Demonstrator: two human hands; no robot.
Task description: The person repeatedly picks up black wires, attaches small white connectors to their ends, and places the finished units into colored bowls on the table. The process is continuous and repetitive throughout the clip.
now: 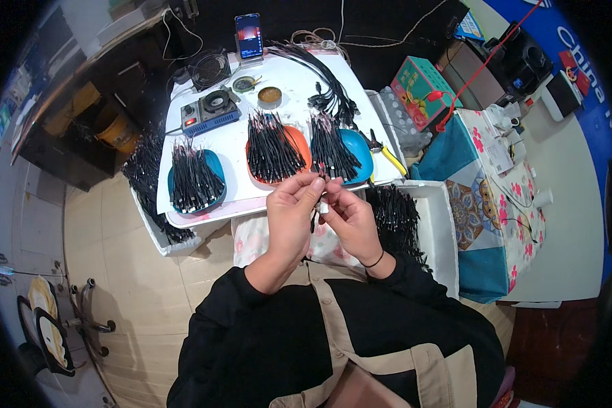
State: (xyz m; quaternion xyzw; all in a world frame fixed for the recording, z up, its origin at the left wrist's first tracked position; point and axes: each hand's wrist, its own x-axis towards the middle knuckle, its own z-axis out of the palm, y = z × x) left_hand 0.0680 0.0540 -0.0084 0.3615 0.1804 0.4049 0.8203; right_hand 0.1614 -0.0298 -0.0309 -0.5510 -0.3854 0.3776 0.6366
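Observation:
My left hand [291,217] and my right hand [355,223] meet just off the table's near edge. Thumbs and fingertips of both are closed around a thin black cable [313,219] with a small white end [324,207]; reddish wire tips show above the fingers. Much of the cable is hidden by the hands. Just beyond lie short black cables in an orange tray [300,141] and, to its right, a blue tray [362,151]. Another blue tray [216,164] at the left holds more of them. Yellow-handled pliers [391,160] rest by the right blue tray.
A small device with a round opening [217,102], a round tin [270,96], a fan [209,68] and a lit phone [249,37] stand farther back. Long black cables [330,85] lie at the back right. White foam boxes [436,211] with cables flank the table.

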